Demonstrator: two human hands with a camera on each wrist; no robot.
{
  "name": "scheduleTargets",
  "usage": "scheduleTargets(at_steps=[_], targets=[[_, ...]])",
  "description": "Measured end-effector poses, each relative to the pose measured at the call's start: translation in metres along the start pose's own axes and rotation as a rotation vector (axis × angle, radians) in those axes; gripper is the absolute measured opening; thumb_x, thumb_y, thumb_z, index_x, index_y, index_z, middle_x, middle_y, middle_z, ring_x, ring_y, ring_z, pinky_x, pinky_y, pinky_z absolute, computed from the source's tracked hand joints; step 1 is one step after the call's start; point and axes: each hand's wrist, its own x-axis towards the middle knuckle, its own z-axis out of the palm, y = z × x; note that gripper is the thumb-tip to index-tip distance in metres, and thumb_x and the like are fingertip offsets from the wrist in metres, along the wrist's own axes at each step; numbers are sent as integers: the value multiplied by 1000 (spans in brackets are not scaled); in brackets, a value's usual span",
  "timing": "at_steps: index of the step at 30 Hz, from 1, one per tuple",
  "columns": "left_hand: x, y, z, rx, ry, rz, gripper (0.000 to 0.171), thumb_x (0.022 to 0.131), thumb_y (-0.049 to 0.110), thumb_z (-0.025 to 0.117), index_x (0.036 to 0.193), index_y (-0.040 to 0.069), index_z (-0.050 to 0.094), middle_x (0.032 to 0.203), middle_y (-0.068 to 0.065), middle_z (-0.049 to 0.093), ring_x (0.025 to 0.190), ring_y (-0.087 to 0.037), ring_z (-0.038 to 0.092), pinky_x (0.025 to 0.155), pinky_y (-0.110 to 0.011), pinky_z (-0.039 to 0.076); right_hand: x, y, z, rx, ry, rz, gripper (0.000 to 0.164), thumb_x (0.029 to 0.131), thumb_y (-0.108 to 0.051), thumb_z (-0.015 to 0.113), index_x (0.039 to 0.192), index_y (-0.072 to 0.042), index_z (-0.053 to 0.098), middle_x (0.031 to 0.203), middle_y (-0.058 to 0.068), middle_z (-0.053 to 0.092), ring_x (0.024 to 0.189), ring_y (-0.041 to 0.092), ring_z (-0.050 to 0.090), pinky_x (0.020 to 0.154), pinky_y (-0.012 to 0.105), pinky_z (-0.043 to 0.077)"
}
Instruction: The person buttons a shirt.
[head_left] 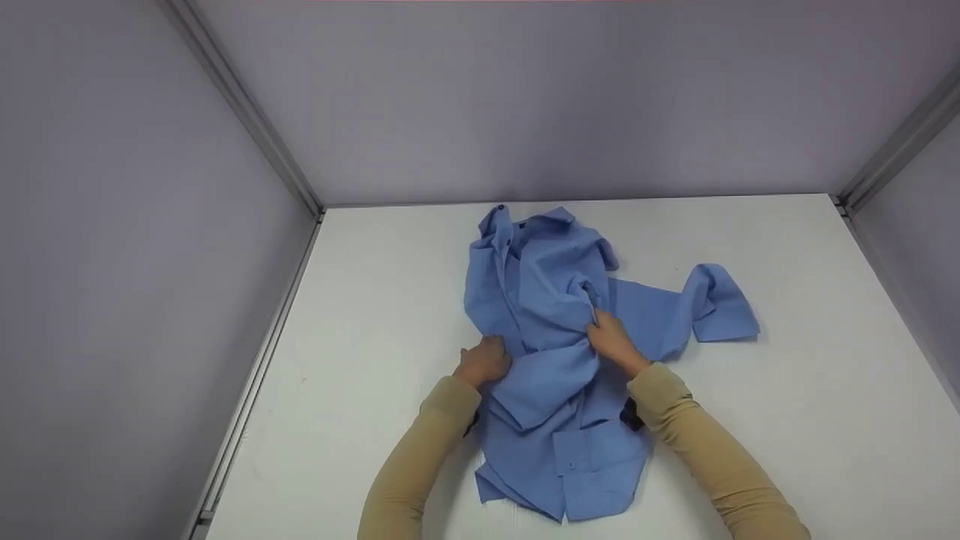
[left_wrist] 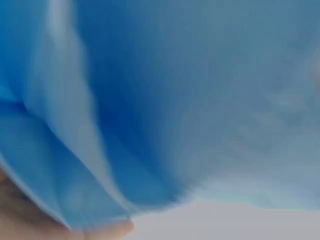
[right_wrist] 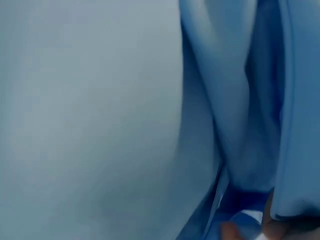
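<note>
A blue button-up shirt (head_left: 555,262) lies rumpled in the head view, its collar toward the back wall. My left hand (head_left: 485,360) grips the shirt's left edge, about halfway down. Over on the other side, my right hand (head_left: 613,339) pinches a bunched fold of the body near the sleeve. Between the hands, cloth hangs in a loose fold over the lower part. In the left wrist view the fabric (left_wrist: 120,125) fills most of the picture, with fingers (left_wrist: 107,231) under its edge. Draped cloth (right_wrist: 100,125) covers much of the right wrist view, and fingertips (right_wrist: 275,227) show at the bottom.
The shirt rests on a white table (head_left: 360,315). One sleeve (head_left: 724,307) stretches out right with its end folded over; a buttoned cuff (head_left: 596,465) lies near the front. Grey panels (head_left: 525,97) with metal edge strips stand at the back and both sides.
</note>
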Motion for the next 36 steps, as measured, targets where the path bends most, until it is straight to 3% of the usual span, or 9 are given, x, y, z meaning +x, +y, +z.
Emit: scheduleTargets(at_steps=[2, 5, 9, 17, 22, 25, 30, 33, 36], targets=[[-13, 3, -16, -4, -31, -35, 48, 92, 29, 36, 130, -1, 38, 132, -18, 37, 122, -33, 32, 91, -62, 20, 1, 4, -6, 4, 33, 40, 17, 82, 0, 37, 86, 8, 51, 81, 21, 55, 80, 34, 52, 72, 43, 41], [-18, -4, -23, 28, -38, -74, 55, 92, 40, 33, 135, 5, 34, 137, -17, 31, 127, -30, 23, 90, -64, 18, 3, 13, -17, 5, 56, 83, 17, 82, -2, 35, 80, 6, 50, 73, 14, 50, 71, 30, 48, 66, 41, 39], [-19, -17, -27, 66, 9, -111, 59, 92, 49, 29, 135, 9, 35, 136, -20, 32, 127, -33, 23, 87, -67, 19, 3, 26, -34, -11, 61, 147, 25, 85, -3, 33, 93, 11, 52, 81, 18, 52, 76, 30, 48, 69, 42, 39], [-21, -57, -36, 122, 103, -245, 70, 86, 57, 36, 132, 5, 39, 134, -25, 32, 127, -36, 21, 88, -66, 18, 3, 49, -57, -6, 118, 249, 29, 84, -2, 29, 97, 15, 47, 94, 28, 50, 87, 36, 46, 79, 47, 36], [-27, -81, -34, 107, 138, -324, 86, 78, 64, 45, 137, 4, 29, 140, -27, 17, 129, -38, 10, 90, -66, 12, 1, 53, -58, 9, 117, 256, 32, 85, -4, 28, 102, 16, 46, 105, 32, 48, 96, 39, 45, 85, 47, 34], [-29, -85, -25, 82, 149, -341, 93, 76, 66, 45, 140, 3, 20, 142, -27, 8, 130, -38, 4, 90, -67, 11, -1, 52, -54, 34, 73, 225, 33, 86, -5, 31, 108, 16, 46, 110, 32, 48, 100, 39, 45, 87, 47, 33], [-26, -68, -7, 159, 236, -283, 84, 81, 59, 45, 137, 0, 25, 141, -27, 11, 130, -36, 5, 90, -65, 15, -5, 43, -40, 91, -141, 124, 44, 90, -9, 34, 126, 16, 32, 126, 32, 37, 117, 41, 33, 97, 47, 24], [-23, -48, 2, 213, 300, -169, 73, 82, 52, 51, 134, 4, 36, 140, -24, 20, 129, -35, 13, 90, -64, 19, -10, 37, -29, 97, -251, 52, 48, 90, -9, 36, 130, 14, 26, 130, 31, 32, 121, 41, 28, 99, 48, 20], [-22, -28, 9, 243, 302, -46, 56, 85, 42, 52, 130, 10, 44, 137, -21, 28, 126, -36, 22, 88, -62, 25, -13, 33, -18, 23, -272, -56, 44, 86, -7, 42, 125, 14, 35, 124, 31, 39, 115, 41, 36, 95, 49, 26]])
